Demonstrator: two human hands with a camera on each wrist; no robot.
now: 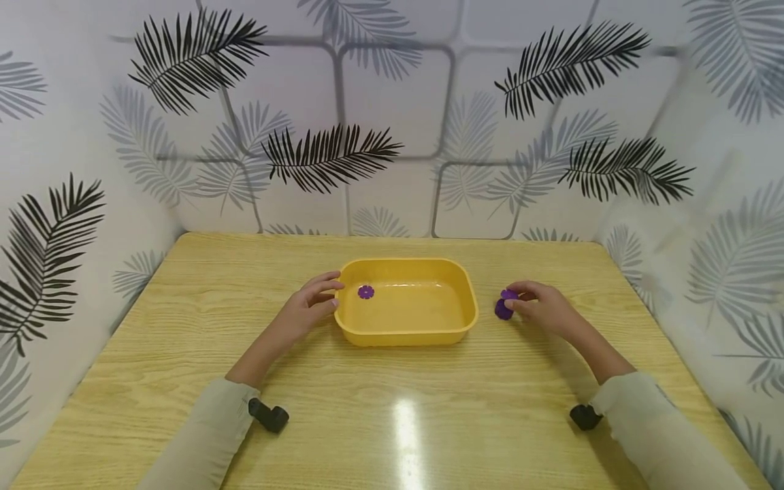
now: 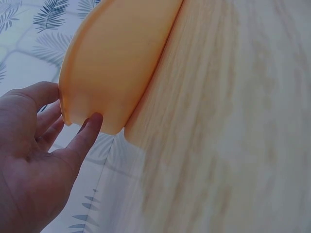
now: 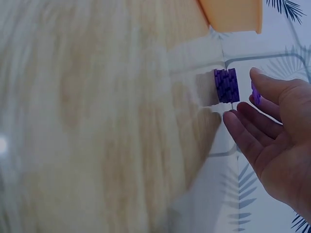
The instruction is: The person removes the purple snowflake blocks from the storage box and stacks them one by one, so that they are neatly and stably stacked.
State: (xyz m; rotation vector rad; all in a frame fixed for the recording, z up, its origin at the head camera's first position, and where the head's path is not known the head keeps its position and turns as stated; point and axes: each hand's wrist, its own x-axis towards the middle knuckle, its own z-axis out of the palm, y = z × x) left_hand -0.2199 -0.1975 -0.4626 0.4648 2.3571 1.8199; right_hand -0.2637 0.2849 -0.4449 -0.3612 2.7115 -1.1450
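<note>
A yellow rectangular plastic basin (image 1: 404,338) sits on the table, with a small purple flower-shaped piece (image 1: 365,292) lying inside near its left end. My left hand (image 1: 308,305) holds the basin's left end, fingertips at the rim and thumb against the outer wall (image 2: 109,73). To the right of the basin stands a short stack of purple flower-shaped pieces (image 3: 226,86). Just above that stack, my right hand (image 1: 542,308) pinches a single purple flower piece (image 3: 255,93) between thumb and fingers. The fingers partly cover this piece.
The light wood-grain table (image 1: 343,415) meets a wall (image 1: 392,102) with a leaf pattern at the back. Similar patterned surfaces rise on the left and right. A dark wrist camera (image 1: 269,416) is strapped to the left sleeve, another dark camera (image 1: 586,416) to the right.
</note>
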